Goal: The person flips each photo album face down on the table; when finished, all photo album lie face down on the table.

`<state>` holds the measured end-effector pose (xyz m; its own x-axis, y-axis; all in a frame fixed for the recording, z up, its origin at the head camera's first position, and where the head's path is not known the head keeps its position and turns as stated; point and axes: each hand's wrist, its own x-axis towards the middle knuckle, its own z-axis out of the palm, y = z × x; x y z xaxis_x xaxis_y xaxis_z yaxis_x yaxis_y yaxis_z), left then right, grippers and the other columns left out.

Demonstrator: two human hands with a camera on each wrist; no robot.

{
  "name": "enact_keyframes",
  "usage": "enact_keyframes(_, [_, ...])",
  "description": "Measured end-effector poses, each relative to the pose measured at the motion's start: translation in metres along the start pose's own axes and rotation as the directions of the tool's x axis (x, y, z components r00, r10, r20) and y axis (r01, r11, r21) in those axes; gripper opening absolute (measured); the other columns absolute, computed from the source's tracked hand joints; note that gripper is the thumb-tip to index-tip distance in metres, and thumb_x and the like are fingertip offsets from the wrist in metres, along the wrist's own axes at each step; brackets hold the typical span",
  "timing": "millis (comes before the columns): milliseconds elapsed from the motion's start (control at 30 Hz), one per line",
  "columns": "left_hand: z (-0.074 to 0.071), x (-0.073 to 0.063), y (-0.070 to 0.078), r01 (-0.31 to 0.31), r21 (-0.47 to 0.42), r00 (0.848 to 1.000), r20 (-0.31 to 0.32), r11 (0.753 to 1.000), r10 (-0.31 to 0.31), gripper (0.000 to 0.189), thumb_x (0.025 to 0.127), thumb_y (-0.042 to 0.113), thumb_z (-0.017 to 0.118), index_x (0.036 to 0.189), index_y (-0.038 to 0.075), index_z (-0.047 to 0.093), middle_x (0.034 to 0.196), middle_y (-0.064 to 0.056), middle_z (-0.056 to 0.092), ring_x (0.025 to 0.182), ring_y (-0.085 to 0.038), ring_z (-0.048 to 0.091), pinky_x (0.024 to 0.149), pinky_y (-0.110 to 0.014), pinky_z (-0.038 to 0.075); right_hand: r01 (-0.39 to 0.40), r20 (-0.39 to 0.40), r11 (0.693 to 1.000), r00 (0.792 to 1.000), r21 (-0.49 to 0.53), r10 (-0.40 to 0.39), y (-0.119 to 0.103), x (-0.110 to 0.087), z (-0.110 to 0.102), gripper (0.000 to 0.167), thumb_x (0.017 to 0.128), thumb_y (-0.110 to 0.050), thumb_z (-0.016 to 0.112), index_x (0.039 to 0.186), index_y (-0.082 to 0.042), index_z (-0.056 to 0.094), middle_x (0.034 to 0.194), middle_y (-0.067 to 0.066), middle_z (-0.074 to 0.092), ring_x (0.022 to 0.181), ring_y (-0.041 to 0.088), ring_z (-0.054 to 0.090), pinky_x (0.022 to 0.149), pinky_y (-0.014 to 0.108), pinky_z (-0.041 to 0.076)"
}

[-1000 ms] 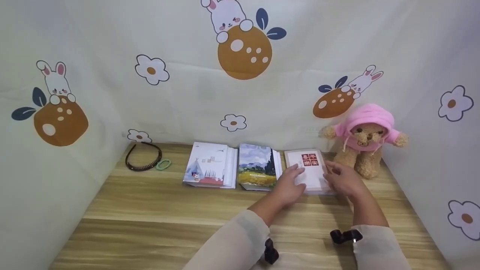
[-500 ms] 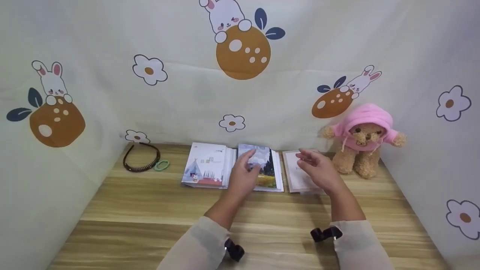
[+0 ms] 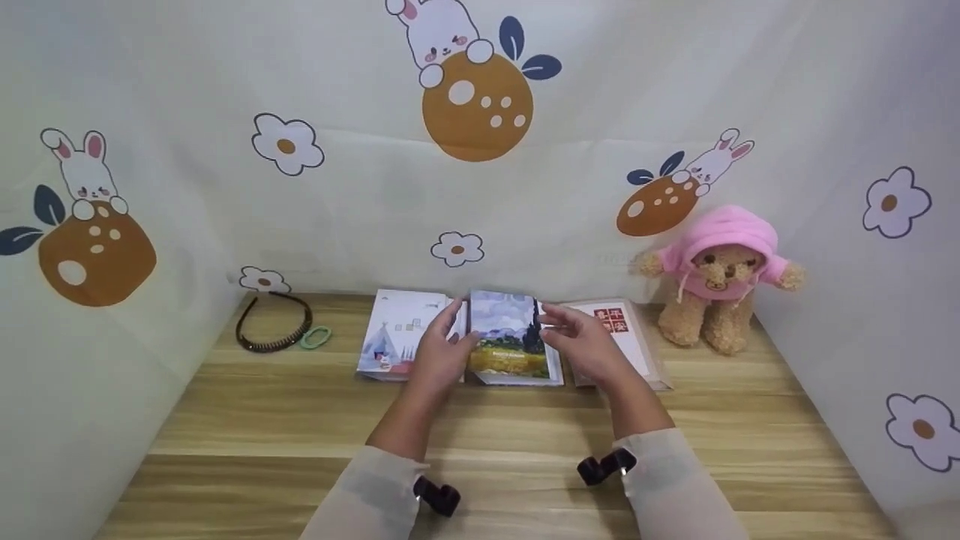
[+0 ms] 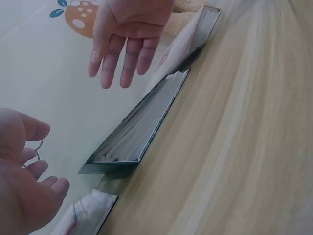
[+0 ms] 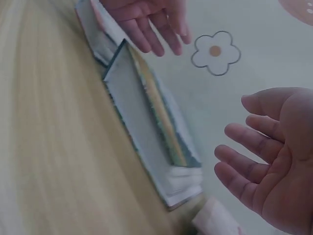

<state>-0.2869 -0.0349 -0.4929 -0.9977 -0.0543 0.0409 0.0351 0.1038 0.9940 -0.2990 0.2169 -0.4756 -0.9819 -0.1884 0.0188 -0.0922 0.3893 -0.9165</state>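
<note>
Three thick photo albums lie in a row at the back of the table. The middle album (image 3: pixel 506 322) has a painted landscape on its cover. Over the gap on its left is my left hand (image 3: pixel 440 356), fingers apart and bare, overlapping the white tent-print album (image 3: pixel 386 322). My right hand (image 3: pixel 589 345) hovers on the other side, partly hiding the album with red character squares (image 3: pixel 637 352). In the left wrist view the middle album's page edges (image 4: pixel 139 127) show between both hands. Neither hand holds anything.
At the back right sits a teddy bear (image 3: pixel 724 285) in a pink hood, close to the right album. A dark headband (image 3: pixel 274 345) and a green hair tie (image 3: pixel 315 337) lie at the left. Printed cloth (image 3: pixel 345 210) walls the wooden table (image 3: pixel 300 435).
Both hands have left the right album and moved leftward, now standing on either side of the middle album. The head view has shifted slightly.
</note>
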Motion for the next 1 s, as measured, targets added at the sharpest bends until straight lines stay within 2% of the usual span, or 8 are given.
enact_keyframes(133, [-0.002, -0.002, -0.006, 0.017, 0.032, 0.998, 0.060, 0.999, -0.019, 0.069, 0.101, 0.009, 0.066, 0.165, 0.010, 0.041, 0.175, -0.015, 0.035, 0.163, -0.036, 0.033, 0.132, -0.050, 0.034, -0.023, 0.034, 1.000, 0.999, 0.021, 0.022, 0.005, 0.001, 0.010, 0.056, 0.103, -0.016, 0.071, 0.155, -0.004, 0.054, 0.157, 0.018, 0.060, 0.146, 0.037, 0.058, 0.122, 0.051, 0.049])
enact_keyframes(300, [0.000, -0.004, -0.013, 0.037, 0.056, 0.989, 0.142, 0.998, -0.044, 0.072, 0.100, 0.006, 0.060, 0.167, 0.004, 0.034, 0.172, -0.022, 0.036, 0.158, -0.039, 0.040, 0.129, -0.050, 0.038, -0.052, 0.034, 0.998, 0.998, -0.029, 0.053, 0.007, 0.000, 0.016, 0.058, 0.101, -0.017, 0.072, 0.155, -0.004, 0.055, 0.160, 0.019, 0.056, 0.153, 0.039, 0.050, 0.129, 0.053, 0.039])
enact_keyframes(400, [0.001, -0.003, -0.017, 0.039, 0.072, 0.984, 0.169, 0.997, -0.051, 0.073, 0.099, 0.002, 0.057, 0.167, 0.001, 0.031, 0.172, -0.022, 0.037, 0.157, -0.038, 0.041, 0.128, -0.050, 0.040, -0.066, 0.039, 0.996, 0.997, -0.052, 0.068, 0.009, 0.001, 0.019, 0.059, 0.101, -0.017, 0.072, 0.155, -0.004, 0.055, 0.160, 0.019, 0.056, 0.154, 0.040, 0.048, 0.131, 0.053, 0.035])
enact_keyframes(567, [-0.002, -0.004, -0.018, 0.040, 0.125, 0.979, 0.192, 0.991, -0.064, 0.071, 0.098, -0.001, 0.054, 0.166, -0.002, 0.032, 0.170, -0.022, 0.040, 0.159, -0.038, 0.038, 0.133, -0.051, 0.031, -0.072, 0.042, 0.994, 0.996, -0.086, 0.076, 0.011, 0.003, 0.023, 0.060, 0.100, -0.016, 0.073, 0.156, -0.005, 0.055, 0.160, 0.017, 0.056, 0.154, 0.040, 0.047, 0.131, 0.053, 0.034])
enact_keyframes(800, [-0.005, -0.003, -0.021, 0.025, 0.107, 0.976, 0.214, 0.994, -0.048, 0.071, 0.095, -0.003, 0.054, 0.164, -0.004, 0.035, 0.168, -0.024, 0.043, 0.159, -0.038, 0.038, 0.133, -0.051, 0.030, -0.063, 0.036, 0.963, 0.997, -0.262, 0.075, 0.008, 0.000, 0.027, 0.060, 0.096, -0.024, 0.077, 0.152, -0.011, 0.061, 0.158, 0.018, 0.058, 0.151, 0.041, 0.050, 0.129, 0.055, 0.037])
enact_keyframes(933, [-0.006, 0.000, -0.022, 0.033, 0.082, 0.978, 0.203, 0.996, -0.049, 0.072, 0.094, -0.003, 0.056, 0.163, -0.004, 0.037, 0.167, -0.024, 0.044, 0.158, -0.039, 0.040, 0.132, -0.050, 0.034, -0.063, 0.037, 0.972, 0.997, -0.227, 0.074, 0.007, 0.000, 0.026, 0.059, 0.095, -0.024, 0.079, 0.150, -0.011, 0.063, 0.157, 0.017, 0.059, 0.151, 0.040, 0.050, 0.129, 0.055, 0.037])
enact_keyframes(1000, [-0.005, 0.000, -0.020, 0.040, 0.055, 0.981, 0.185, 0.998, -0.050, 0.070, 0.094, -0.002, 0.056, 0.163, -0.002, 0.040, 0.166, -0.023, 0.046, 0.157, -0.038, 0.043, 0.129, -0.046, 0.040, -0.061, 0.043, 0.981, 0.997, -0.185, 0.071, 0.006, 0.000, 0.026, 0.060, 0.095, -0.024, 0.080, 0.150, -0.010, 0.062, 0.158, 0.016, 0.059, 0.152, 0.039, 0.049, 0.130, 0.054, 0.036])
